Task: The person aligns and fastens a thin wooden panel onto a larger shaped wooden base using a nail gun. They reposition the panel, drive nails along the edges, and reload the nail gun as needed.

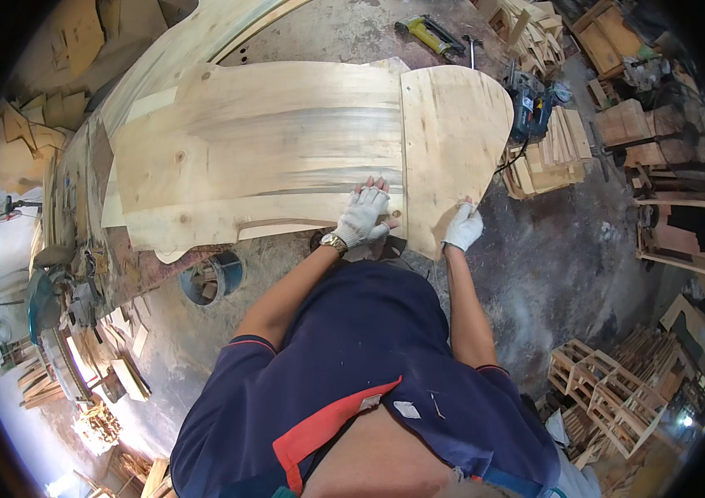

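From my head, I look down on a large pale plywood panel with grey-streaked grain (261, 137) lying in front of me, with a smaller pale plywood panel with a rounded far right corner (456, 124) along its right end, a straight seam between them. My left fingers (370, 193), in a white glove that bares the tips, are spread loosely on the large panel near that seam, grasping nothing. My right fingers (466, 209), also in white, bend at the smaller panel's lower right edge; I cannot tell whether they pinch it, as the underside is hidden.

Close outside the rounded corner sits a blue and black power tool (525, 112), in the way on that side, with pale stacked wood offcuts (567, 141) next to it. Past the far edge lie a yellow-green and black tool (429, 35) and a slim hammer (472, 51). A long pale curved wooden sheet (182, 46) crowds the upper left, and a round grey-blue bucket of scraps (232, 270) stands below the near left edge.

That near edge dips in a shallow curve. My widest room is rightward, where stained grey floor (527, 249) stretches from my forearm toward pale slatted wooden frames (606, 386).
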The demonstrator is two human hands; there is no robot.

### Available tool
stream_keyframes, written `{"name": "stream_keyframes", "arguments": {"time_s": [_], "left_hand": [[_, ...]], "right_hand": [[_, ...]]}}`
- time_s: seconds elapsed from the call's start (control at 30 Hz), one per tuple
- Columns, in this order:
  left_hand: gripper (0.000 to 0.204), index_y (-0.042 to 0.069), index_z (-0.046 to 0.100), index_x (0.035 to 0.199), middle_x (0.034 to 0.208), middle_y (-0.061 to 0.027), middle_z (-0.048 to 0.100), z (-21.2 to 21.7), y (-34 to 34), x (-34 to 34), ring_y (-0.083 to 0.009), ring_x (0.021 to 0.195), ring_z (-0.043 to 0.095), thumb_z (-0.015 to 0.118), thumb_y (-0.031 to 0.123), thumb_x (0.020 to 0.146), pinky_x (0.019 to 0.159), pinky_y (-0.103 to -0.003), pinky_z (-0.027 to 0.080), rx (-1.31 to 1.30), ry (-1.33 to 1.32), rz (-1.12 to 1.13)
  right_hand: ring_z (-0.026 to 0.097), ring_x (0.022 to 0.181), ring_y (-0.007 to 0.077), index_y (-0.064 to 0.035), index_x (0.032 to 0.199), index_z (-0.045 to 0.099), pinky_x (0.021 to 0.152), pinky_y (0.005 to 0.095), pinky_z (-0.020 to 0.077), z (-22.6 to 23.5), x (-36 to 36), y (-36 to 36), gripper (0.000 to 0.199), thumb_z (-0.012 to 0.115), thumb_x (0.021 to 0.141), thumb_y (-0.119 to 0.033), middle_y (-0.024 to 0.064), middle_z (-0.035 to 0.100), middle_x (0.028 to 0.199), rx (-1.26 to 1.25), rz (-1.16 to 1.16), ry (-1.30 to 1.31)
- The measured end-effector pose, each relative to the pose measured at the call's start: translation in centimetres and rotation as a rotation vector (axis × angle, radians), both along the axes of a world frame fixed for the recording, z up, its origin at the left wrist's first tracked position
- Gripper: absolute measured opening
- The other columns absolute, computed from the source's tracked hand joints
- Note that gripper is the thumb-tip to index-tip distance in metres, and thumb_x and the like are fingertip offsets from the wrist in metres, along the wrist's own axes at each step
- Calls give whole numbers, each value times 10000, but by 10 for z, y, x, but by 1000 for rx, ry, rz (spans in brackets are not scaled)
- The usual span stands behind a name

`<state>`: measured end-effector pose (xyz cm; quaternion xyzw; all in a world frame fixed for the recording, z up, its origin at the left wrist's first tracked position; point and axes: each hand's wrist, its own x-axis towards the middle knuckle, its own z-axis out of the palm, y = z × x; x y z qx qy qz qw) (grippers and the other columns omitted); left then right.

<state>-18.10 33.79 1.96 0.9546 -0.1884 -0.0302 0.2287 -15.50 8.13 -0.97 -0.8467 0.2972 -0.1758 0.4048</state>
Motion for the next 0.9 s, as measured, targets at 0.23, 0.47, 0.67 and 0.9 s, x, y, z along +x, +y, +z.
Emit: {"name": "stream_keyframes", "arguments": {"time_s": [0.23, 0.47, 0.67, 0.9], "left_hand": [[1150, 24, 309, 1582, 1628, -225, 307, -18, 6, -8, -406, 1563, 175, 718, 703, 750, 1268, -554, 70, 76, -48, -86], [1186, 133, 350, 1591, 1651, -238, 268, -8, 6, -8, -450, 1560, 131, 673, 824, 684, 1250, -610, 29, 141, -16, -161], [1062, 318, 408, 1564, 1642, -259, 268, -5, 4, -10, -504, 1536, 157, 689, 819, 671, 1210, -696, 62, 227, -21, -179], [1040, 355, 394, 1569, 1649, -258, 250, -2, 11, -9, -518, 1527, 162, 708, 792, 679, 1193, -726, 73, 251, -8, -237]], "right_hand": [[694, 762, 471, 44, 813, 713, 700, 536, 525, 8, 7, 6, 629, 560, 999, -537, 288, 699, 776, -251, 101, 216], [716, 834, 445, -34, 858, 752, 738, 519, 560, 43, 24, -35, 711, 539, 912, -711, 262, 728, 864, -549, 533, 588], [696, 997, 463, 53, 1202, 653, 862, 512, 548, -6, 63, -42, 754, 629, 893, -634, 323, 700, 1082, -278, 263, 252], [640, 1145, 486, 120, 1441, 442, 980, 486, 512, -39, 50, -16, 883, 650, 915, -558, 381, 609, 1280, -223, 152, 135]]}}
